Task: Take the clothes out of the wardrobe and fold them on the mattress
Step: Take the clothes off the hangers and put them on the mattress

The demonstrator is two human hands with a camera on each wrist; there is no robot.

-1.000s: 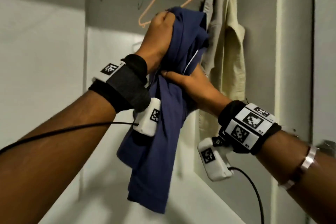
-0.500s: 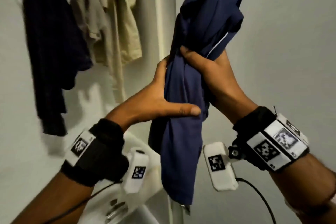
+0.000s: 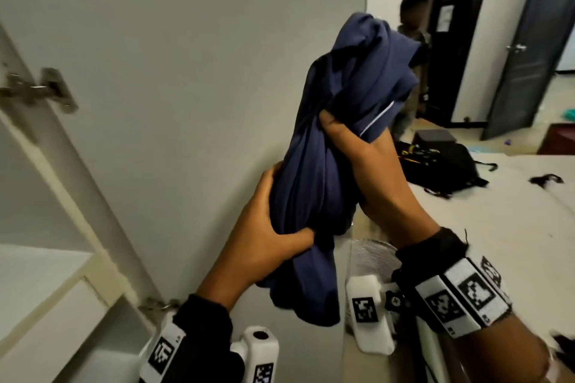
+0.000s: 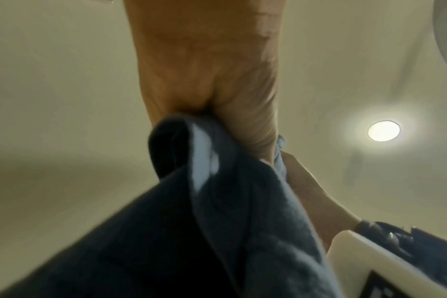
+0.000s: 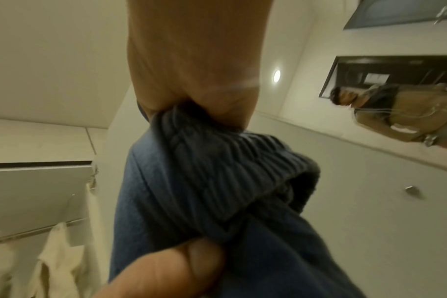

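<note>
Hands of yours both squeeze the bunched navy blue garment (image 3: pixel 336 146) in the air just beside the open wardrobe door (image 3: pixel 193 78), your left hand (image 3: pixel 258 236) wrapped round its lower part and your right hand (image 3: pixel 370 171) clamped round it higher up.

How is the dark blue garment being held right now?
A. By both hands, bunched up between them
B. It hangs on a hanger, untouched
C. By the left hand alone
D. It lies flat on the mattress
A: the left hand grips the bunched dark blue garment low down while the right hand grips it higher up, clear of any surface.
</note>
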